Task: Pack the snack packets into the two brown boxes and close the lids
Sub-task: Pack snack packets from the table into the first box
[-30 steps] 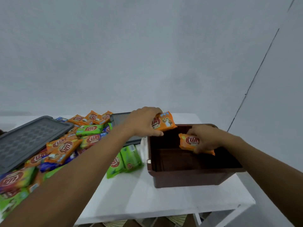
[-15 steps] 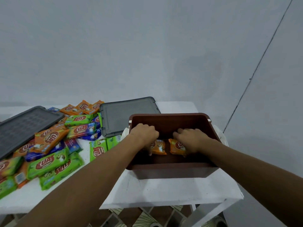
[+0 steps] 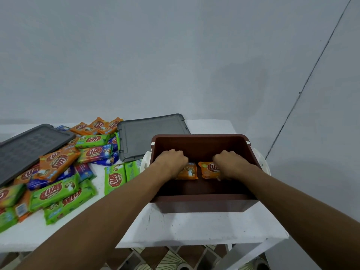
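An open brown box (image 3: 202, 204) stands at the right end of the white table (image 3: 187, 227). Both my hands reach down inside it. My left hand (image 3: 171, 161) is closed over an orange snack packet (image 3: 188, 171) on the box floor. My right hand (image 3: 231, 163) grips a second orange packet (image 3: 209, 169) beside the first. A heap of orange, green and blue snack packets (image 3: 58, 172) covers the table's left half. Only one brown box is in view.
A dark grey lid (image 3: 150, 137) lies flat behind the box to its left. Another dark grey lid (image 3: 29, 147) rests tilted on the heap at far left. White latch handles (image 3: 145, 162) stick out from the box sides. The table's front edge is close to the box.
Both hands carried their orange packets from above the rim down onto the box floor. The camera has tilted, so the box now sits more centred in view.
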Demonstrator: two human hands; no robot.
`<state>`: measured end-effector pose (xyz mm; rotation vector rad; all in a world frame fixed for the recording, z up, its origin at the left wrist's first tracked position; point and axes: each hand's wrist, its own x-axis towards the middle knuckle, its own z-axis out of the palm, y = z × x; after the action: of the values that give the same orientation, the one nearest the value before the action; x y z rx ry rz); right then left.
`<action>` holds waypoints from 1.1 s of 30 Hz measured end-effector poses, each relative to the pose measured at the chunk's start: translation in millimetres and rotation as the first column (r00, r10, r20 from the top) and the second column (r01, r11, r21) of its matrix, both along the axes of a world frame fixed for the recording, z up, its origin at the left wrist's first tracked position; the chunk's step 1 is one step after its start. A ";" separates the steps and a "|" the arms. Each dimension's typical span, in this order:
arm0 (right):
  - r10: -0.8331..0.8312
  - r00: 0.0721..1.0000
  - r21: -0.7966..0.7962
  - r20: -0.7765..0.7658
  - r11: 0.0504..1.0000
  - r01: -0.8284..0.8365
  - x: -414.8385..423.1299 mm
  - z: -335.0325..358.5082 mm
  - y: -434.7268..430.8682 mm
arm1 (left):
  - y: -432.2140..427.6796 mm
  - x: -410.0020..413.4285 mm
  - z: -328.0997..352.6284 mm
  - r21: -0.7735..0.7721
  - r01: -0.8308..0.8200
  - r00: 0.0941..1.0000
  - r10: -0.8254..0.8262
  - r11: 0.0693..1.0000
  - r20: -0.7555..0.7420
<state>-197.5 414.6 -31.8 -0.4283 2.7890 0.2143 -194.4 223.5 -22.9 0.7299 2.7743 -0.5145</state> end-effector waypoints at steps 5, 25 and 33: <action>-0.002 0.998 -0.057 0.062 0.998 0.006 2.6 19.9 -5.1 | -12.0 3.5 21.8 -0.028 0.034 0.997 -0.032 0.999 0.070; 0.224 0.922 -0.319 -0.317 0.890 -0.326 43.0 61.3 -235.5 | -307.2 54.2 7.6 0.370 -0.178 0.983 0.184 0.912 0.019; 0.201 0.975 -0.016 -0.098 0.979 -0.203 66.6 -10.3 -308.0 | -358.7 74.8 -21.8 0.262 -0.211 0.978 0.204 0.942 0.053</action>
<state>-130.9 106.6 -42.1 -0.7279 2.8434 0.2501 -119.6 -135.2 -44.7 0.4794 2.8835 -0.0901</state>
